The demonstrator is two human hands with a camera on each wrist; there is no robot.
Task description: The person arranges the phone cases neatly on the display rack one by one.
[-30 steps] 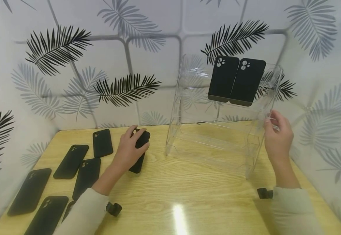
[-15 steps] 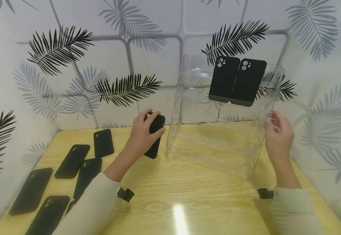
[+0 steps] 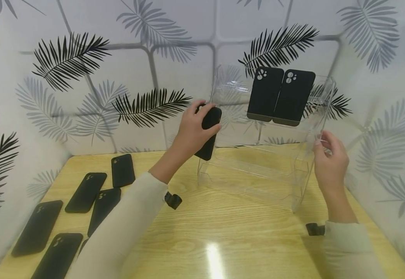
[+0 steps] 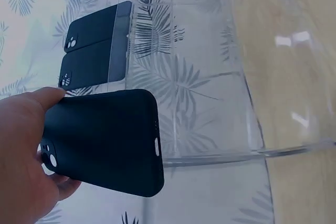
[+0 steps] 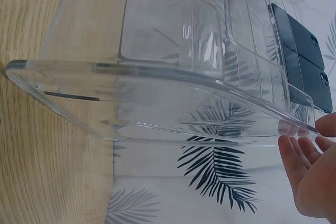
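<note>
My left hand [image 3: 190,133] grips a black phone case [image 3: 207,147] by its camera end, raised in front of the left side of a clear acrylic display stand [image 3: 254,169]. In the left wrist view the held phone case [image 4: 105,140] shows its back, camera holes and bottom port slot. My right hand [image 3: 332,166] pinches the stand's right side edge, thumb and fingers on either side of it in the right wrist view. Two more black phone cases [image 3: 266,93] lean side by side on an upper tier, toward the right.
Several black phone cases [image 3: 85,192] lie flat at the left of the wooden table [image 3: 195,232], one partly hidden by my left sleeve. Behind the table rises a wall [image 3: 185,81] with a leaf pattern. The stand's lower tiers hold nothing.
My left hand has lifted the phone case off the table and carried it right and up to the stand's left side. The right hand has stayed on the stand's edge.
</note>
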